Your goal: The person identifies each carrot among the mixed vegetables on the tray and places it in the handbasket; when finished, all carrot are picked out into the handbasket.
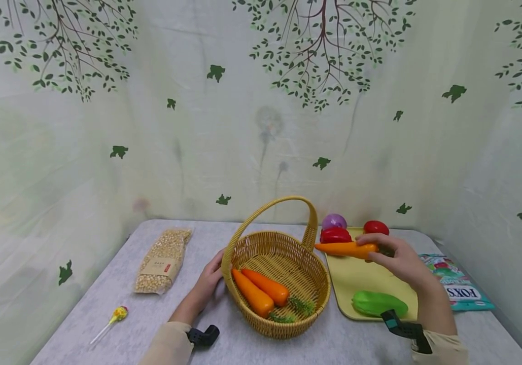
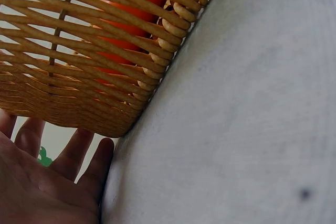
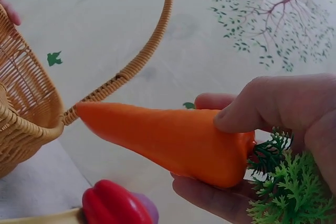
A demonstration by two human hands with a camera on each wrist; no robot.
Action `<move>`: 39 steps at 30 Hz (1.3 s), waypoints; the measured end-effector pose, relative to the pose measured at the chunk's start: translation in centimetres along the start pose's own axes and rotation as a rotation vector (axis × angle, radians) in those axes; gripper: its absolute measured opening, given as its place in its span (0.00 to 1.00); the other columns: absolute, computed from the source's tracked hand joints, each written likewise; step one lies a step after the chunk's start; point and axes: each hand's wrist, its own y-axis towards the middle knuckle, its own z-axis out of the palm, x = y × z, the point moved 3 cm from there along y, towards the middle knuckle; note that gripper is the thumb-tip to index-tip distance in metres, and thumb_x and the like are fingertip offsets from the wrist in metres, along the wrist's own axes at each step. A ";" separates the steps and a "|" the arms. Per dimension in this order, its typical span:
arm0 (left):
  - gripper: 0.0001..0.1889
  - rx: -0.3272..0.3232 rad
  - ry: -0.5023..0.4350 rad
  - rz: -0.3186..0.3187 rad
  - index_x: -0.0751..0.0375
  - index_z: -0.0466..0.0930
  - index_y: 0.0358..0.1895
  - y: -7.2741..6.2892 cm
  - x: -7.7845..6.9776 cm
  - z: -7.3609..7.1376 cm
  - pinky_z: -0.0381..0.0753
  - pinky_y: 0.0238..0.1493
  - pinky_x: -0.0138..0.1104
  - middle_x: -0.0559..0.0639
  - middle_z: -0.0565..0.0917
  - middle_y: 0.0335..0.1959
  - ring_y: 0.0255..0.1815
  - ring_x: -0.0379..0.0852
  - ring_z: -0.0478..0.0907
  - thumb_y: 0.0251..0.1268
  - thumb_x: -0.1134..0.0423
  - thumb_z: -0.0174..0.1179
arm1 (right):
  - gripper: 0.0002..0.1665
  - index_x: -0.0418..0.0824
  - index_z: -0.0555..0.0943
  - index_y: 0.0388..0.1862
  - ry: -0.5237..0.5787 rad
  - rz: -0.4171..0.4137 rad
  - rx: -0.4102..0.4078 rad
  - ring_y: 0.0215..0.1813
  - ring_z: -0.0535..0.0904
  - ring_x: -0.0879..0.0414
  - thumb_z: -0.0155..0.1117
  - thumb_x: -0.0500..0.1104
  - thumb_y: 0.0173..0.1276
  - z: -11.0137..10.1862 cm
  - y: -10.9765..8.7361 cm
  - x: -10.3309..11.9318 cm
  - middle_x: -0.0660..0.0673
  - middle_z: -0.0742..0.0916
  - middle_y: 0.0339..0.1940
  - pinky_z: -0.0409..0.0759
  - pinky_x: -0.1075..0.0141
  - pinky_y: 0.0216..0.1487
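Note:
A wicker basket [image 1: 283, 332] with a tall handle stands mid-table, holding two orange carrots [image 1: 267, 285] with green tops. My left hand [image 1: 208, 284] rests against its left side, fingers extended; in the left wrist view the fingertips [image 2: 105, 148] meet the woven wall. My right hand [image 1: 395, 256] pinches another carrot [image 3: 168, 140] by its thick end, thumb on one side and fingers on the other. This carrot's tip points left toward the basket's right rim, close to the handle base. Its leafy top [image 3: 286, 182] hangs beside the palm.
A yellow cutting board [image 1: 356, 284] lies at the right with a green vegetable [image 1: 379, 303], a red pepper [image 1: 335, 235], a red round vegetable [image 1: 376, 227] and a purple ball-shaped one [image 1: 334, 221] on or by it. Also there: a FOX'S bag [image 1: 463, 291], a grain bag [image 1: 162, 263], a lollipop [image 1: 116, 315].

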 end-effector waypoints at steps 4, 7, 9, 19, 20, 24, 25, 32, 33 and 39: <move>0.26 0.000 0.005 0.001 0.50 0.62 0.76 0.0 0.0 0.0 0.45 0.78 0.56 0.53 0.66 0.77 0.80 0.54 0.55 0.77 0.62 0.47 | 0.14 0.48 0.83 0.55 0.016 -0.027 0.000 0.53 0.76 0.60 0.64 0.42 0.71 0.3 0.2 0.2 0.42 0.83 0.59 0.83 0.69 0.46; 0.26 0.001 0.005 -0.005 0.50 0.62 0.76 0.0 0.1 -0.1 0.45 0.78 0.56 0.53 0.66 0.77 0.80 0.54 0.55 0.77 0.62 0.47 | 0.13 0.50 0.84 0.53 0.021 -0.041 0.014 0.54 0.75 0.60 0.65 0.42 0.70 0.8 0.5 0.4 0.44 0.84 0.58 0.83 0.69 0.46; 0.26 0.001 0.001 -0.010 0.50 0.62 0.76 0.0 0.1 -0.1 0.45 0.78 0.56 0.53 0.66 0.77 0.80 0.53 0.56 0.77 0.62 0.47 | 0.13 0.51 0.84 0.52 0.023 -0.048 0.028 0.54 0.76 0.57 0.65 0.42 0.70 1.2 0.8 0.4 0.44 0.85 0.58 0.84 0.68 0.46; 0.27 -0.005 -0.001 -0.019 0.50 0.62 0.76 0.0 0.3 -0.1 0.44 0.79 0.57 0.52 0.65 0.78 0.71 0.25 0.61 0.77 0.60 0.49 | 0.12 0.53 0.84 0.51 0.079 -0.069 0.107 0.58 0.74 0.50 0.66 0.43 0.69 3.5 1.8 1.5 0.46 0.84 0.60 0.84 0.66 0.47; 0.27 -0.006 -0.003 -0.019 0.49 0.62 0.76 0.0 0.3 -0.1 0.45 0.79 0.56 0.52 0.65 0.77 0.70 0.24 0.61 0.76 0.60 0.49 | 0.13 0.53 0.84 0.51 0.088 -0.078 0.114 0.58 0.74 0.49 0.66 0.43 0.69 3.8 1.9 1.8 0.46 0.84 0.60 0.84 0.66 0.48; 0.27 -0.008 -0.002 -0.017 0.49 0.63 0.76 0.0 0.4 -0.1 0.45 0.79 0.56 0.52 0.65 0.77 0.71 0.25 0.61 0.76 0.59 0.49 | 0.14 0.54 0.83 0.53 0.099 -0.100 0.149 0.61 0.74 0.45 0.66 0.43 0.69 5.0 2.4 2.5 0.47 0.84 0.61 0.83 0.66 0.51; 0.27 -0.007 -0.002 -0.018 0.49 0.63 0.76 0.0 0.4 -0.1 0.44 0.79 0.56 0.52 0.65 0.77 0.71 0.26 0.61 0.76 0.58 0.49 | 0.15 0.54 0.83 0.53 0.098 -0.099 0.160 0.61 0.74 0.44 0.66 0.43 0.69 5.4 2.5 2.6 0.48 0.84 0.61 0.82 0.65 0.52; 0.27 -0.004 -0.001 -0.022 0.49 0.62 0.76 0.0 0.5 -0.2 0.44 0.79 0.57 0.52 0.65 0.78 0.75 0.34 0.60 0.76 0.58 0.49 | 0.21 0.51 0.81 0.61 0.014 -0.100 0.206 0.58 0.75 0.48 0.66 0.44 0.68 8.1 3.2 3.1 0.49 0.85 0.57 0.75 0.51 0.60; 0.27 -0.003 -0.001 -0.021 0.49 0.62 0.76 0.0 0.5 -0.2 0.44 0.79 0.57 0.52 0.65 0.78 0.76 0.36 0.59 0.76 0.58 0.49 | 0.21 0.51 0.80 0.61 0.007 -0.107 0.214 0.58 0.75 0.49 0.65 0.44 0.68 8.5 3.3 3.1 0.49 0.85 0.56 0.75 0.51 0.60; 0.27 0.002 -0.001 -0.011 0.48 0.62 0.76 0.1 0.4 -0.1 0.43 0.79 0.59 0.52 0.64 0.78 0.75 0.33 0.59 0.77 0.58 0.48 | 0.21 0.52 0.80 0.60 -0.010 -0.137 0.237 0.57 0.77 0.52 0.66 0.44 0.68 10.1 3.8 3.4 0.51 0.85 0.56 0.79 0.62 0.58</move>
